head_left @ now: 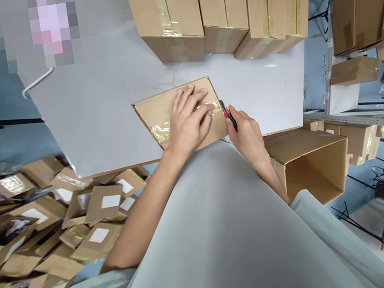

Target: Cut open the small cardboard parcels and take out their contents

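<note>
At the frame's centre, the left hand lies spread on a taped box on the counter; the right hand grips a cutter at the box's right edge. Taped-shut cartons stand top centre, contents hidden. Lower right, an open carton shows bare inner walls.

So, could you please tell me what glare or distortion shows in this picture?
Head view: glare whitens parts of the glossy yellowish tape on the rectangular brown cardboard box under the left hand; head view: a blocky pixelated patch hides detail at upper left; head view: wide-angle stretch seems to slant the grey metal shelving at right.
</note>
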`<state>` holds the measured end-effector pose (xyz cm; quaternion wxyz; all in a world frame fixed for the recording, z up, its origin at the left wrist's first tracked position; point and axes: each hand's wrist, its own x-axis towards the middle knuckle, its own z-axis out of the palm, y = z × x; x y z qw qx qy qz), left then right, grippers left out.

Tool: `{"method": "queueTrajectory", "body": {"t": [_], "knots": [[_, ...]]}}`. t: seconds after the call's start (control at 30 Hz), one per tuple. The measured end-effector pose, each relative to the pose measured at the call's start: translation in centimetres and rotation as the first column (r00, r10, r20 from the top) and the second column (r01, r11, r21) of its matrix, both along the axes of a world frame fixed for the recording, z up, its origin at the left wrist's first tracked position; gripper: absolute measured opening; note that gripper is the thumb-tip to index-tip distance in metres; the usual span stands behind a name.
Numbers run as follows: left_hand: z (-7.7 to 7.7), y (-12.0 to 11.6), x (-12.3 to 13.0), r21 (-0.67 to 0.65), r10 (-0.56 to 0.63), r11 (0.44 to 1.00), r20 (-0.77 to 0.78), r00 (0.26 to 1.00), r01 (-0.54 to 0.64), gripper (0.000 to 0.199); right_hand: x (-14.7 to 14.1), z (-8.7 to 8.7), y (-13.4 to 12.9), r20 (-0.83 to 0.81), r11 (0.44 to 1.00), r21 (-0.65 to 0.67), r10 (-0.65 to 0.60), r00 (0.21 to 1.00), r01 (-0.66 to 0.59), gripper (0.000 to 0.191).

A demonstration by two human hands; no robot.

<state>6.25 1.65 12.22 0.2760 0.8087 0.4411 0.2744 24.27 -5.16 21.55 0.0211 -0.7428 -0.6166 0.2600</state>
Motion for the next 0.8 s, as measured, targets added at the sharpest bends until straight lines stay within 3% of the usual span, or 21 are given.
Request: {"method": "queueTrajectory", "body": {"t": [0.23,0.43,0.63,0.8], "knots": [[-0.1,-0.1,-0.1,-0.009,-0.019,1.000,0.032,0.999,0.019,0.024,-2.0,1.7,1.4,0.138,0.992,-0.122,0.005,0.990,0.012,0.053],[0.2,-0.1,0.1,-0.026,-0.022,0.999,0.033,0.999,0.023,0.030,-3.4,2.6,3.6,0.217,0.986,-0.166,0.009,0.976,0.028,0.040],[0.3,-0.3,0.3,-0.039,-0.017,0.999,0.054,0.998,0.019,0.032,-4.0,4.3,2.8,0.286,0.960,-0.275,0.035,0.958,0.047,0.038],[-0.2,-0.2,0.2,-0.017,-0.016,1.000,0.097,0.995,0.018,0.033,-4.4,4.2,2.8,0.291,0.964,-0.265,0.051,0.955,0.029,0.042]]}}
